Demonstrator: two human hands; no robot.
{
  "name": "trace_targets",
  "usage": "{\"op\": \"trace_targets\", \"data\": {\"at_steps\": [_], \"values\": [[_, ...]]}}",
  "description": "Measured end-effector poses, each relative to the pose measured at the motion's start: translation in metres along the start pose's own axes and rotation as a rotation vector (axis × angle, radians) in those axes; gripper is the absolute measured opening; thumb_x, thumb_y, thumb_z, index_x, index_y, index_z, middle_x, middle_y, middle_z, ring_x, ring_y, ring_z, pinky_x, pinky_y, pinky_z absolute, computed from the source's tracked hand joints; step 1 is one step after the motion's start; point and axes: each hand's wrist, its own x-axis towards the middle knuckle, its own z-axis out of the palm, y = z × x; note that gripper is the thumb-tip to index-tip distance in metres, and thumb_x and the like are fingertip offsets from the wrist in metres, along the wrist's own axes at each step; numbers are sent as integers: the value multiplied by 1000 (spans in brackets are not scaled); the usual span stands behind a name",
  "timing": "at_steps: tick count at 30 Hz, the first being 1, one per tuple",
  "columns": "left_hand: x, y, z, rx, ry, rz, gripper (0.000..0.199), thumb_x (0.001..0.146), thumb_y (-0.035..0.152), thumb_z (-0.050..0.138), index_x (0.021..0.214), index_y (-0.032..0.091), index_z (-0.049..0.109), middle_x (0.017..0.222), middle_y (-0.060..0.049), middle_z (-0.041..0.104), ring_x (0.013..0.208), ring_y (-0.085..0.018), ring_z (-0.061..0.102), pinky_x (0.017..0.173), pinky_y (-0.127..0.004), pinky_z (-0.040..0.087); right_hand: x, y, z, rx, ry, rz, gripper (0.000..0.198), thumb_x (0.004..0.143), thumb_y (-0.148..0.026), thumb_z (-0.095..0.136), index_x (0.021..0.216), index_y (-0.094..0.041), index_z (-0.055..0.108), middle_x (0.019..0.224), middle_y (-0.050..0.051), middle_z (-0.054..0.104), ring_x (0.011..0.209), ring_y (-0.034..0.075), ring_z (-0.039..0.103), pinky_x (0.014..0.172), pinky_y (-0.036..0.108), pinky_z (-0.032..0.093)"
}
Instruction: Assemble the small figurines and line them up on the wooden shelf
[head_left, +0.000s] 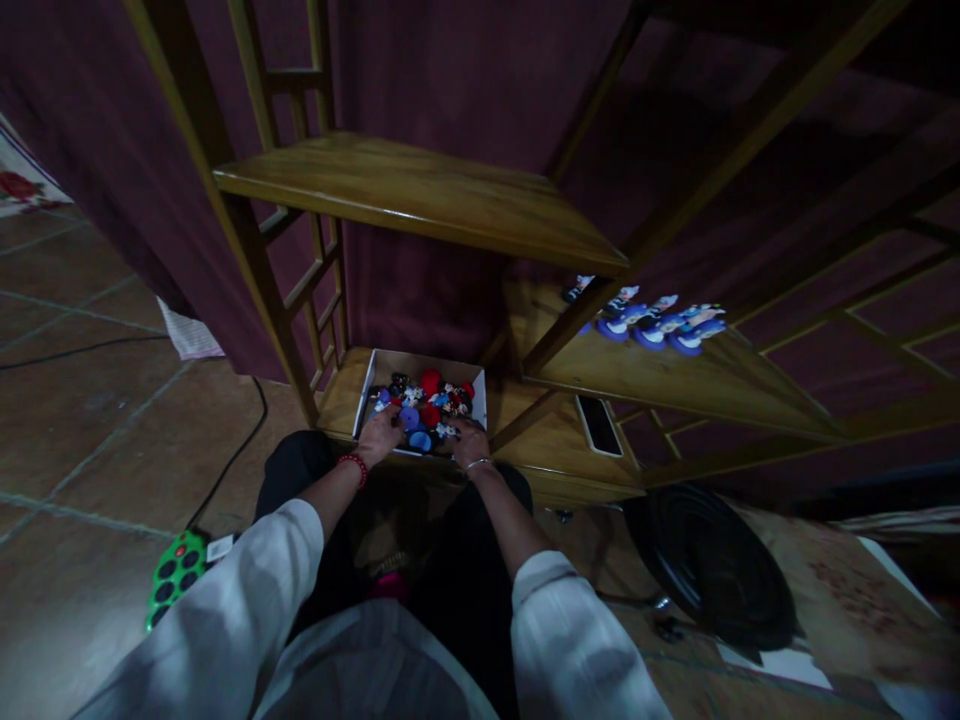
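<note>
A shallow white-sided box on the low wooden shelf holds many small toy figurines with red, blue and purple round bases. My left hand, with a red bead bracelet at the wrist, reaches over the box's near left side. Its fingers are bent round a figurine beside a purple base. At the near right corner is my right hand, a silver bangle on its wrist, fingers closed at a white-and-blue figurine. Both sets of fingertips are small and dim here.
More figurines on blue bases stand in rows on the middle shelf at right. A phone lies on the low shelf. Overhead juts a wooden shelf board. A black round stool and a green power strip are on the floor.
</note>
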Motion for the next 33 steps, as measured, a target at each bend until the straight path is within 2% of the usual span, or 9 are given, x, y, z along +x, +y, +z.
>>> {"op": "trace_targets", "data": {"at_steps": [5, 11, 19, 26, 33], "values": [[0, 0, -1, 9, -1, 22, 27, 79, 22, 54, 105, 20, 60, 87, -4, 69, 79, -15, 64, 77, -26, 47, 3, 8, 9, 84, 51, 16, 34, 64, -4, 56, 93, -19, 66, 107, 7, 59, 104, 19, 53, 93, 31, 45], [2, -2, 1, -2, -7, 27, 25, 80, 22, 53, 104, 19, 60, 88, -3, 69, 76, -14, 64, 76, -25, 47, 2, 10, 14, 81, 86, 14, 28, 66, -6, 56, 90, -17, 65, 109, 8, 56, 106, 18, 51, 95, 32, 43], [2, -3, 1, 2, -8, 27, 27, 80, 21, 53, 106, 19, 60, 88, -3, 69, 77, -14, 64, 76, -25, 47, -1, 3, 5, 54, 79, -17, 30, 68, -7, 54, 94, -19, 62, 98, 7, 59, 96, 18, 54, 91, 33, 44], [-1, 1, -3, 43, -13, 34, 29, 79, 20, 52, 107, 20, 59, 88, -3, 69, 80, -15, 63, 77, -25, 46, 3, 2, 6, 85, 37, 61, 33, 69, -7, 54, 98, -22, 60, 94, 3, 63, 84, 15, 59, 86, 30, 47], [-5, 7, -4, 52, 14, 4, 30, 78, 22, 54, 106, 23, 62, 89, -2, 69, 80, -15, 63, 75, -24, 46, 10, -7, 0, 14, 90, 13, 33, 71, -6, 50, 98, -21, 64, 100, 5, 64, 103, 18, 54, 97, 32, 40]]}}
